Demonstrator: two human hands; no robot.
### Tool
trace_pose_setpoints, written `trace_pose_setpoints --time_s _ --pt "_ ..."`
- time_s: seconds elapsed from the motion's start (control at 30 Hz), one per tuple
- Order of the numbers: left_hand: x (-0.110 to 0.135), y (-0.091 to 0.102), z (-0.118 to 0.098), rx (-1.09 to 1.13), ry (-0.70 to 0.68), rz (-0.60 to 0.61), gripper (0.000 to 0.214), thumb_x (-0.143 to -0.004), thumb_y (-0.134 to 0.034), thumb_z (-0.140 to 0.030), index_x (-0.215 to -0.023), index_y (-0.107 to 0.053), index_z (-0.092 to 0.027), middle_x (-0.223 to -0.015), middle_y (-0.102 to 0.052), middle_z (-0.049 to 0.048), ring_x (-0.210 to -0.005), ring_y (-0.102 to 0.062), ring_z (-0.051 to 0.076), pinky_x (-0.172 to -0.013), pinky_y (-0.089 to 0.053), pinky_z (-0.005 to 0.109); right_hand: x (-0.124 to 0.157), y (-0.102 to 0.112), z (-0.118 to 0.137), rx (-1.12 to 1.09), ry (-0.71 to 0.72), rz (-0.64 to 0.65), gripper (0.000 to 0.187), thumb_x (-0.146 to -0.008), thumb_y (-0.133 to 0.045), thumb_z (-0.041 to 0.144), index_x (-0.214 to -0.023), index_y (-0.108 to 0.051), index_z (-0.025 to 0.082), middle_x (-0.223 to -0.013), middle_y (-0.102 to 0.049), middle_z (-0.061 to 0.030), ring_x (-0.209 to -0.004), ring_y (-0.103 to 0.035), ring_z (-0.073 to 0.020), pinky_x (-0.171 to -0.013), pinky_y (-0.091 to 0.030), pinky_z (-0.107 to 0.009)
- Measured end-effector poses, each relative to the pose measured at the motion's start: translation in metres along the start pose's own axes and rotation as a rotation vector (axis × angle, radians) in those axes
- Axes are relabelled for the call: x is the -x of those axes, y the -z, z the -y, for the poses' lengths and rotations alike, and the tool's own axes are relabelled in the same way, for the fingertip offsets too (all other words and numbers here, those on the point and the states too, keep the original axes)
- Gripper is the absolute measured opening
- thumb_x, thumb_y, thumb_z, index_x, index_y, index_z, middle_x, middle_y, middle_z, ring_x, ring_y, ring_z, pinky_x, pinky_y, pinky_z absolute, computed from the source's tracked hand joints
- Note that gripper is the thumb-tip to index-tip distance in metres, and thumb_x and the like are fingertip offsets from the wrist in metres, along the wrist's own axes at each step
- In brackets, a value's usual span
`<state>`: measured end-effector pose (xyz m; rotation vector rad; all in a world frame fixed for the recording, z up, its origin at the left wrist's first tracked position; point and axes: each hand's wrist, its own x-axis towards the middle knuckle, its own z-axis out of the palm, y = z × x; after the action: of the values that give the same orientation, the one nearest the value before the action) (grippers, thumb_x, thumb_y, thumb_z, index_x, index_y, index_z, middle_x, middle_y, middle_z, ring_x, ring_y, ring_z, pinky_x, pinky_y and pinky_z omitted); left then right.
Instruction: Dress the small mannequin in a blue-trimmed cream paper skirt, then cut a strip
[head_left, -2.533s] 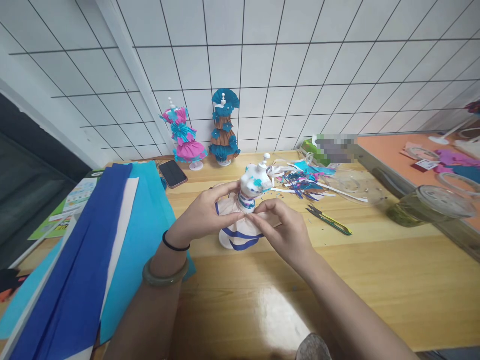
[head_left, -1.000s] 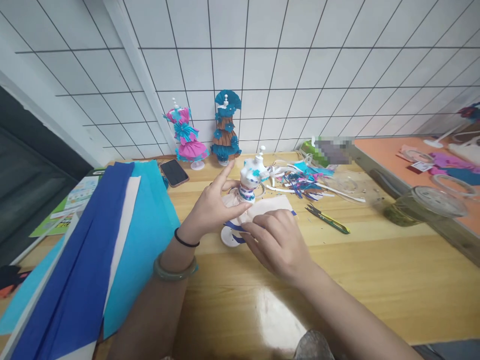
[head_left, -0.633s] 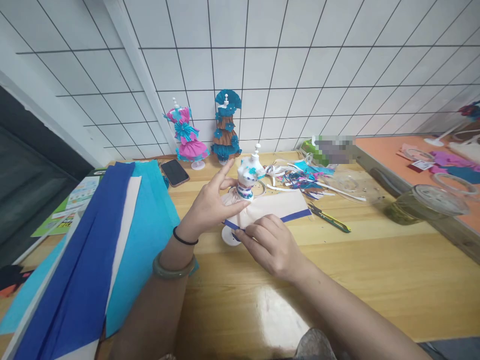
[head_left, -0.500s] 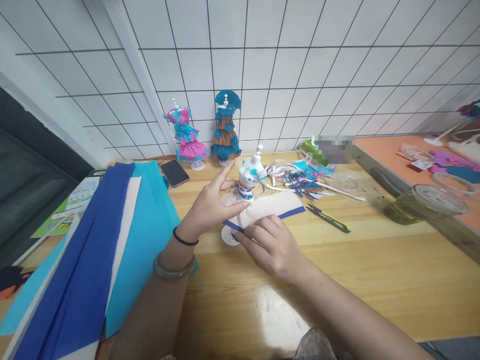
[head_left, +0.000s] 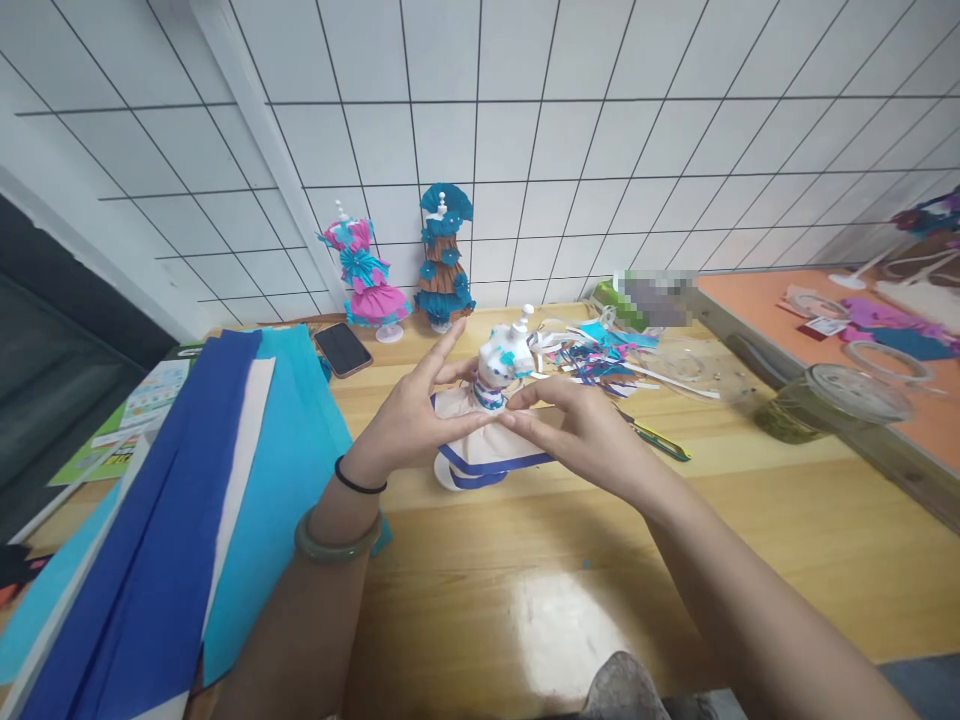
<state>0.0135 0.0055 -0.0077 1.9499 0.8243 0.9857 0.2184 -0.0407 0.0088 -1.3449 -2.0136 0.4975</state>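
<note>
Head view shows the left hand and right hand both gripping the pale skirt at the waist of the white mannequin, presumably so its top edge sits snugly.

We see a matt papery skirt, a smooth plastic-looking mannequin knob, our glossy wooden table, matt paper-like blue sheets, smooth wall tiles

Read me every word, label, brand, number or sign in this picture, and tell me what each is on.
I can read no text for certain.
Green-and-white printed material at left: printing too small and blurred.
Small white label on the orange surface at right: marks too small.
Green package at the back: largely pixelated, nothing legible.
Phone: dark screen, no writing visible.
</note>
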Motion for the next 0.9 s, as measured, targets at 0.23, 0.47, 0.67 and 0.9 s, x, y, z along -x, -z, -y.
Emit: trace_pose_setpoints --time_s 0.23,0.47,0.67,0.9 --pt "-0.001 0.001 0.004 0.020 0.000 -0.015 0.095 -0.072 -0.072 -0.030 -0.146 -0.012 -0.034 -0.114 -0.063 0.0059 -0.112 -0.056 0.022 -0.099 -0.042 0.040 0.004 -0.022 -0.004 -0.197 -0.070 0.010 0.020 -0.083 -0.060 0.038 -0.080 -0.065 0.018 -0.073 -0.068 -0.0026 -0.065 -0.062 -0.0165 -0.056 -0.046 -0.026" --pt "-0.003 -0.001 0.010 0.061 -0.040 -0.004 0.092 -0.076 -0.069 -0.032 -0.145 -0.010 -0.035 -0.113 -0.062 0.0056 -0.108 -0.057 0.021 -0.099 -0.041 0.041 0.009 -0.038 -0.006 -0.247 -0.148 -0.093 0.024 -0.084 -0.058 0.041 -0.082 -0.066 0.018 -0.080 -0.070 -0.0052 -0.070 -0.064 -0.0181 -0.059 -0.049 -0.027" --pt "-0.002 -0.002 0.006 0.050 -0.043 -0.008 0.101 -0.070 -0.074 -0.035 -0.145 -0.007 -0.034 -0.110 -0.063 0.0052 -0.106 -0.058 0.021 -0.098 -0.041 0.040 0.010 -0.043 -0.007 -0.279 -0.183 -0.142 0.024 -0.083 -0.059 0.041 -0.082 -0.066 0.018 -0.078 -0.071 -0.0063 -0.070 -0.066 -0.0197 -0.062 -0.051 -0.029" --pt "-0.002 -0.002 0.004 -0.009 -0.021 -0.006 0.096 -0.072 -0.073 -0.034 -0.145 -0.011 -0.035 -0.114 -0.061 0.0053 -0.110 -0.055 0.022 -0.100 -0.039 0.042 0.011 -0.039 -0.009 -0.187 -0.095 -0.202 0.019 -0.083 -0.060 0.036 -0.080 -0.065 0.018 -0.082 -0.071 -0.0071 -0.074 -0.065 -0.0198 -0.066 -0.050 -0.030"
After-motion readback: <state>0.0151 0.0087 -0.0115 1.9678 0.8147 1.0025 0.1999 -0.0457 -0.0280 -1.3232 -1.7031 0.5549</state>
